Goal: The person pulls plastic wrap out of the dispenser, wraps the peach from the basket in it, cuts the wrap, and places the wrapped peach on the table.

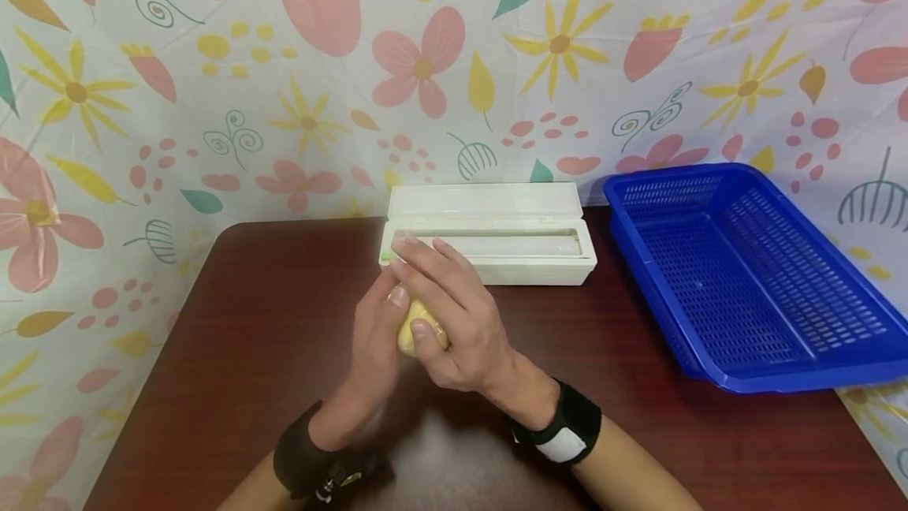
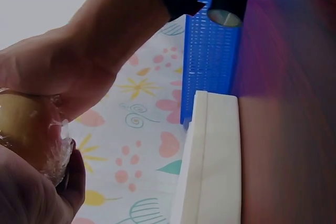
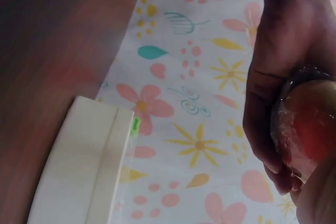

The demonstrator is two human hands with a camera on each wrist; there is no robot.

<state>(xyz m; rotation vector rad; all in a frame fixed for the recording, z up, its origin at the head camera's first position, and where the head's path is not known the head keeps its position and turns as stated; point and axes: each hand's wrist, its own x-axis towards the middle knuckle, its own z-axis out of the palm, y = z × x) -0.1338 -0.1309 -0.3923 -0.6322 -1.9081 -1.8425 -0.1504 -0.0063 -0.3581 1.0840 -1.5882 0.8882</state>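
A round yellow and red fruit (image 1: 417,328) wrapped in clear cling film is held between both hands, raised above the table. My left hand (image 1: 376,330) cups it from the left. From the right, my right hand (image 1: 464,314) curls over it, thumb against its near side and fingers reaching across toward the left fingertips. Crinkled film shows on the fruit (image 2: 29,124) in the left wrist view, and a red patch on the fruit (image 3: 310,124) in the right wrist view. Just beyond the hands stands a white cling film dispenser (image 1: 525,271), its lid raised and a roll (image 1: 518,245) inside.
A blue perforated plastic basket (image 1: 674,330) sits at the right of the dark reddish-brown table (image 1: 234,337). Behind the table hangs a white sheet (image 1: 248,85) with a floral print. Each wrist wears a black band (image 1: 578,420).
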